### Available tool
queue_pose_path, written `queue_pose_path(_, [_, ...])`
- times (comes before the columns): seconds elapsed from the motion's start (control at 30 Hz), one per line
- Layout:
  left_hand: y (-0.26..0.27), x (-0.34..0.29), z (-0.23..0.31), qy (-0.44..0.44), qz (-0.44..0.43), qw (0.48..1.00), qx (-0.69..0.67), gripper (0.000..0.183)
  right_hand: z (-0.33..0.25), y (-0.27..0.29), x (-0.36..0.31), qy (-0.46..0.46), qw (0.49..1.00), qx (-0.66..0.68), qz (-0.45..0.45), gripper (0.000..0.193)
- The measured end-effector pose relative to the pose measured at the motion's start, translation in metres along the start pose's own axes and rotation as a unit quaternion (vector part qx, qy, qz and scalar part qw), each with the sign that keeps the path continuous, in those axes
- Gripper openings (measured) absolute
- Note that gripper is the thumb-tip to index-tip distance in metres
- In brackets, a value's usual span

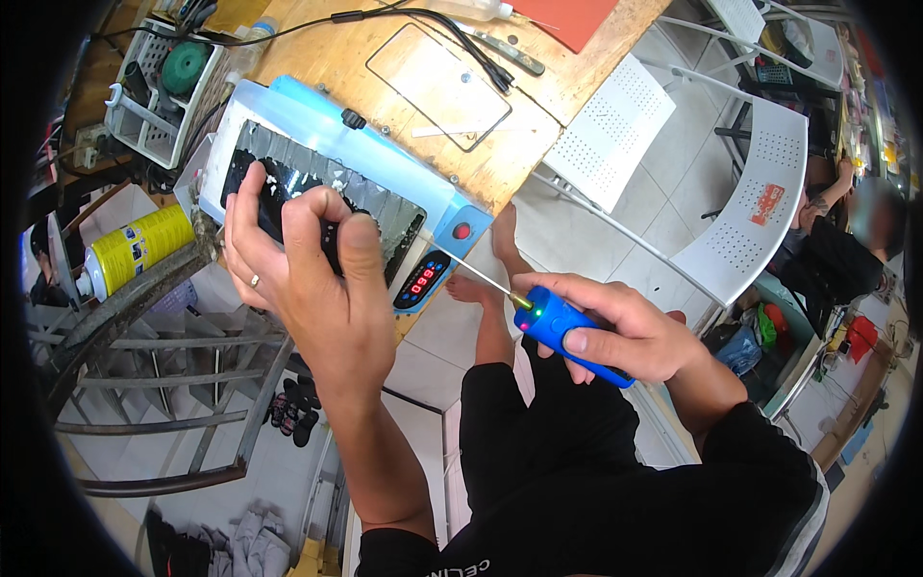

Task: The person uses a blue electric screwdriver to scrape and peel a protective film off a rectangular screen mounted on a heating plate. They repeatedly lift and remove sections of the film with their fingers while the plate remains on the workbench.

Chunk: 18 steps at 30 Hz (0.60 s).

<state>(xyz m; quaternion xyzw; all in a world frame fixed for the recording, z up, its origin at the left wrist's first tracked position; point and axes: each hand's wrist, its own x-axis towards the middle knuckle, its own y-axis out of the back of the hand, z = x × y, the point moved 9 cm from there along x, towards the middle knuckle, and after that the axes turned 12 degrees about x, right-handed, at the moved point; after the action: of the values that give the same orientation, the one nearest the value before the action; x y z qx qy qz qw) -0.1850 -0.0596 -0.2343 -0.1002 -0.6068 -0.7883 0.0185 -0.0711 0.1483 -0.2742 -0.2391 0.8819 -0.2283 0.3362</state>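
Slipping looks like the biggest worry. The right grip is wrapped tight around a blue tool, whose long thin rod points up and left from it toward the panel. The panel lies right under the left grip, on a blue machine. The left grip's fingers are spread and bent over the panel, not closed around it. I cannot tell if the rod's tip touches it.

A jerk of the right grip might scratch the panel or poke the other hand. If the machine is hot, skin could get burned. Pushing too hard might crack the panel.

The left grip hides part of the panel. A red button sits close to the rod, so a bump could press it. Left of the left grip is a yellow can; beyond it on the bench runs a black cable.
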Motion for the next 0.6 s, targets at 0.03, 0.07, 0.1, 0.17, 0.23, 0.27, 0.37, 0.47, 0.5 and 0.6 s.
queue_pose_path(0.03, [0.002, 0.000, 0.002, -0.007, 0.007, 1.000, -0.010, 0.034, 0.000, -0.001, 0.000, -0.004, 1.000, -0.008, -0.004, 0.061])
queue_pose_path(0.07, [0.002, 0.000, 0.005, -0.013, 0.006, 1.000, 0.001, 0.035, 0.000, -0.002, 0.000, -0.008, 1.000, -0.011, -0.006, 0.061])
queue_pose_path(0.1, [0.003, 0.000, 0.008, -0.017, 0.012, 1.000, 0.007, 0.036, 0.001, -0.003, 0.001, -0.012, 1.000, -0.014, -0.007, 0.060])
queue_pose_path(0.17, [0.004, 0.000, 0.010, -0.019, 0.013, 1.000, 0.007, 0.038, -0.001, -0.003, 0.001, -0.011, 1.000, -0.006, 0.001, 0.060])
queue_pose_path(0.23, [0.004, 0.000, 0.008, -0.013, 0.007, 1.000, -0.006, 0.039, -0.004, 0.000, 0.000, -0.002, 1.000, 0.022, 0.017, 0.059])
queue_pose_path(0.27, [0.003, 0.000, 0.007, -0.011, 0.000, 1.000, -0.002, 0.038, -0.005, 0.001, 0.000, -0.002, 1.000, 0.014, 0.021, 0.059])
queue_pose_path(0.37, [0.003, 0.000, 0.002, -0.002, -0.005, 1.000, 0.004, 0.032, -0.007, 0.003, 0.000, 0.000, 1.000, 0.008, 0.021, 0.059])
queue_pose_path(0.47, [0.001, -0.001, -0.002, 0.008, -0.009, 1.000, 0.006, 0.026, -0.008, 0.004, 0.000, 0.003, 1.000, 0.006, 0.025, 0.058])
queue_pose_path(0.5, [0.000, 0.000, -0.004, 0.011, -0.010, 1.000, 0.005, 0.024, -0.008, 0.005, -0.001, -0.002, 1.000, 0.002, 0.027, 0.058])
queue_pose_path(0.6, [-0.001, -0.001, -0.008, 0.018, -0.015, 1.000, 0.004, 0.023, -0.008, 0.010, -0.005, -0.009, 0.998, 0.017, 0.056, 0.059])
